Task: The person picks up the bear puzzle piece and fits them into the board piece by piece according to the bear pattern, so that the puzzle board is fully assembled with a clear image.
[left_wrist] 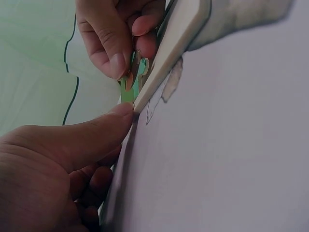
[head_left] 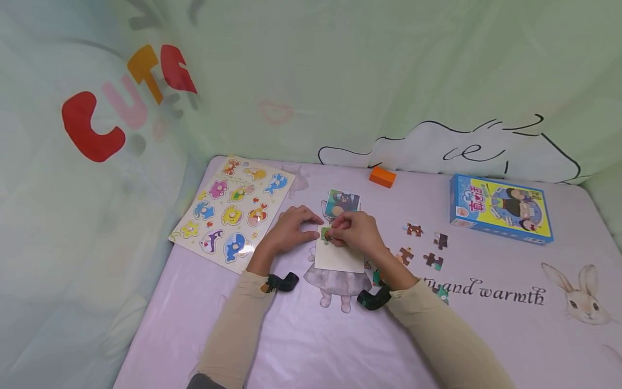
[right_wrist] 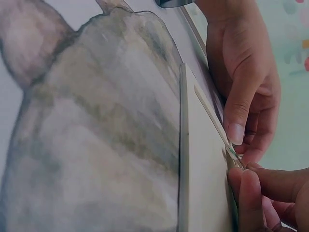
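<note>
Left hand [head_left: 293, 229], relaxed, has its thumb at the tray's [head_left: 338, 260] corner; right hand [head_left: 358, 233] pinches a green piece [head_left: 324, 234] at its fingertips, over the tray; loose pieces [head_left: 433, 261] lie right of that hand

- Cream tray [head_left: 340, 262], sq-ish, raised rim: flat on surface [head_left: 311, 346], well in from far edge.
- Grn/teal puzzle pc [head_left: 324, 234] w/ brn: pinched, tilted up at tray's far L corner.
</note>
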Motion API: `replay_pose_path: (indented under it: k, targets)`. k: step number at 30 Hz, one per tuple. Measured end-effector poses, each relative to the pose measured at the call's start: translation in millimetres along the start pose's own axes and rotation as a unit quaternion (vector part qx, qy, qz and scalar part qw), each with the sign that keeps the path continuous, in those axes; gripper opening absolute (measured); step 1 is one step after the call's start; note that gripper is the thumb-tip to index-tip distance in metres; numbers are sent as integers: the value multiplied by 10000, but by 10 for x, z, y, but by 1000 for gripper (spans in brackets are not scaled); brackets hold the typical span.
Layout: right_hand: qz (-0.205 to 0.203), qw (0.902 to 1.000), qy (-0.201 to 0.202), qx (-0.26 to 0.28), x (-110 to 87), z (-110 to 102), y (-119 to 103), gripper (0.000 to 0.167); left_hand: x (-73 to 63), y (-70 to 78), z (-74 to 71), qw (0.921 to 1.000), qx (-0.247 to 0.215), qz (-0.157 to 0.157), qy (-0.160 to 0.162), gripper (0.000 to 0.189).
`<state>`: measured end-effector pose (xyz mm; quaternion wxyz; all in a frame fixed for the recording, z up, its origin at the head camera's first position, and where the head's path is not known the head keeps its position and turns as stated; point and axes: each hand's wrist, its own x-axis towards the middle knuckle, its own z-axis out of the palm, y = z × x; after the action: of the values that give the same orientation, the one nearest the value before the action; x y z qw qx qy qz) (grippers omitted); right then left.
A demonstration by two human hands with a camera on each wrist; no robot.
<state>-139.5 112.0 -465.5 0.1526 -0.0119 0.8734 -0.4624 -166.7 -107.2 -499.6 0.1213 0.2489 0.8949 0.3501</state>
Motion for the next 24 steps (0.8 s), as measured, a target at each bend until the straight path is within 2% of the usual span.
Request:
replay_pose_path:
  k: [9,19,24]
  targets:
    - [36,9999,157,-16,27,30,15,20,0,2,5,10000,36,-15,11,33]
    - [132,9977,428,-512,33,53,-56,21,-12,33,2,9999,31,-104,28,33]
    - [281,9958,432,-751,49,55,-100,21,-15,44,-2,9999,32,-149,38,32]
